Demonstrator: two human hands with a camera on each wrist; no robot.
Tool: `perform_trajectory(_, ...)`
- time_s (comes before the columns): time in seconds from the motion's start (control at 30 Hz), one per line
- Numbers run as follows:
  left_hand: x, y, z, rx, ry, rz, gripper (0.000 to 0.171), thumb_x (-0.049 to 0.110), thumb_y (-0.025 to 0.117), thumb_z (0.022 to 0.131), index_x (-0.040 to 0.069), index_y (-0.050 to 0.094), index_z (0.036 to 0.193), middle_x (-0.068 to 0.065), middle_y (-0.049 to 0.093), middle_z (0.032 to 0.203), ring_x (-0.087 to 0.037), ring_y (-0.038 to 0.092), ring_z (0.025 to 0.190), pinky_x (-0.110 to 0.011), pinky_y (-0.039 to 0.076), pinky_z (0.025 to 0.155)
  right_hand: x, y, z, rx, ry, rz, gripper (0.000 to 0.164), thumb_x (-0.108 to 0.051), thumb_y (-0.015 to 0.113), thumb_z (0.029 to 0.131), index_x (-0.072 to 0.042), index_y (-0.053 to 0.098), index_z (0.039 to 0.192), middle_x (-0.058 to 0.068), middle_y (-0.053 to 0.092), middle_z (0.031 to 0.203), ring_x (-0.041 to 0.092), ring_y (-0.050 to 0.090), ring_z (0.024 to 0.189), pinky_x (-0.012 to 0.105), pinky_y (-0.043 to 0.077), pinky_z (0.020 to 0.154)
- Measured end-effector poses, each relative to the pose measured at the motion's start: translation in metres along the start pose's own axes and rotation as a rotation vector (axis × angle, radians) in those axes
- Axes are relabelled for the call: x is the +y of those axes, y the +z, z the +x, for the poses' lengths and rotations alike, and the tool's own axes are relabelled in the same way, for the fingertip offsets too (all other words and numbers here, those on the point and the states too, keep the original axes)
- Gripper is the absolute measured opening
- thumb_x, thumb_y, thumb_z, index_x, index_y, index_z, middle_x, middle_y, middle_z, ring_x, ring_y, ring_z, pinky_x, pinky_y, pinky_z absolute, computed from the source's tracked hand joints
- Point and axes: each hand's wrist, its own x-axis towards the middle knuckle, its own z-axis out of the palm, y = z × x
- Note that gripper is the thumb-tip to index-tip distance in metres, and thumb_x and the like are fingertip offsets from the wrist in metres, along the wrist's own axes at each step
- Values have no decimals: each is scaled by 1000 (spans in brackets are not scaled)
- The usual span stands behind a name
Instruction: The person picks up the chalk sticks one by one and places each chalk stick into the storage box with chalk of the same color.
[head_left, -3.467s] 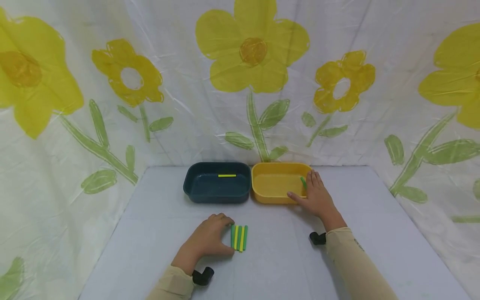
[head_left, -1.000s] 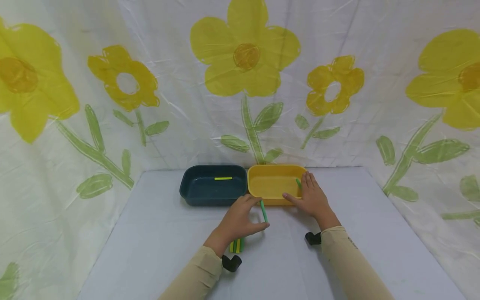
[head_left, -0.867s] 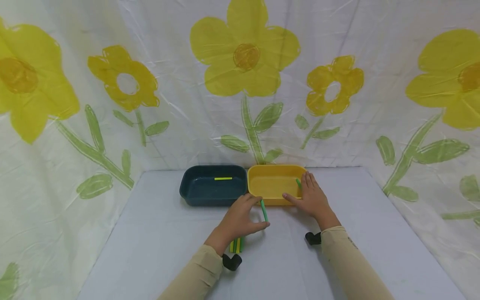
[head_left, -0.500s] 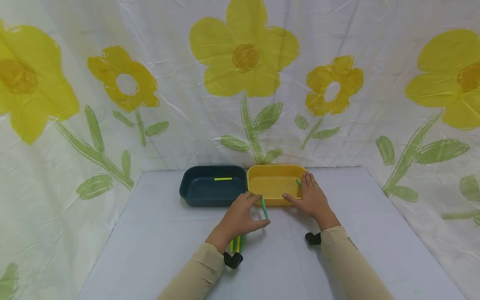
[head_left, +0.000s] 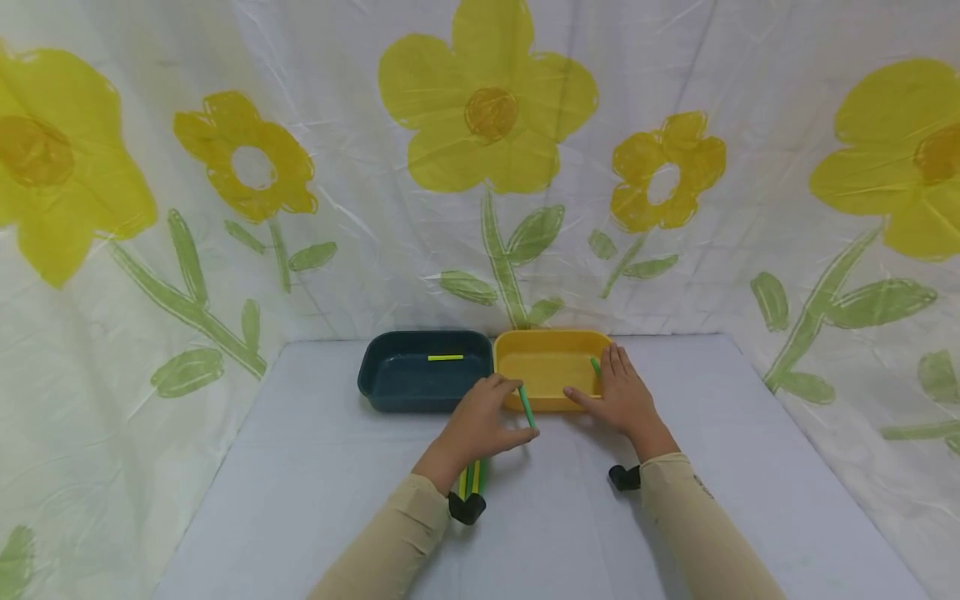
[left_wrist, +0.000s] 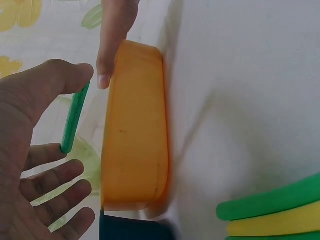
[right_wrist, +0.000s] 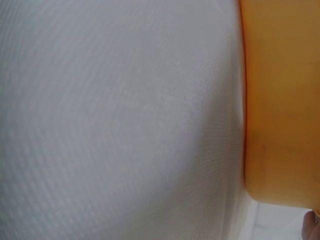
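Note:
My left hand (head_left: 477, 421) pinches a green stick (head_left: 527, 406) by its two ends, between thumb and index fingertip; the other fingers are spread in the left wrist view. It is in front of the yellow tub (head_left: 547, 402), the stick's upper end overlapping the front wall. My right hand (head_left: 628, 396) rests at the tub's right end, fingers straight along the rim, thumb at the front edge. Inside that tub lies another green stick (head_left: 596, 367), partly hidden by the hand. A dark blue tub (head_left: 420, 403) beside it holds a yellow stick (head_left: 445, 357).
A row of green and yellow sticks (head_left: 472, 479) lies on the white table (head_left: 300, 492) under my left wrist, partly covered by the black wrist camera (head_left: 467, 508). Behind the tubs hangs a white curtain (head_left: 360, 267) with printed yellow flowers.
My left hand has taken a green stick from the row and carried it forward and right towards the yellow tub, rising slightly over the last second. The right hand stays at the tub.

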Motion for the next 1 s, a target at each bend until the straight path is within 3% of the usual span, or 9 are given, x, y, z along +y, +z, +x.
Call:
perform_trajectory(0.3,-9,-9,14,34,-37,-20,78,48,86,87,4,62,146,-11,66,125,-22,57,103,-40,56,90,1,3,1,15,-13,15,129,-86,47,94,12,2,165,29,0,176,46,2,165,61,15,132)
perform_trajectory(0.53,-11,-16,26,30,-67,-30,82,47,84,88,5,56,152,-14,63,141,-28,60,119,-48,55,106,1,0,-1,20,-19,23,127,-83,50,94,12,3,165,30,1,175,46,2,165,60,15,133)
perform_trajectory(0.83,-17,-11,36,17,-134,-85,82,43,82,92,6,49,158,-16,62,141,-30,62,125,-49,54,109,0,0,-1,15,-11,30,127,-82,51,95,11,3,165,30,0,175,47,2,165,60,15,133)
perform_trajectory(1.0,-21,-7,40,17,-137,-72,81,41,82,92,7,48,158,-17,61,142,-30,61,124,-50,53,110,0,1,0,21,-10,23,127,-83,50,95,11,2,165,29,0,176,46,2,165,61,16,132)
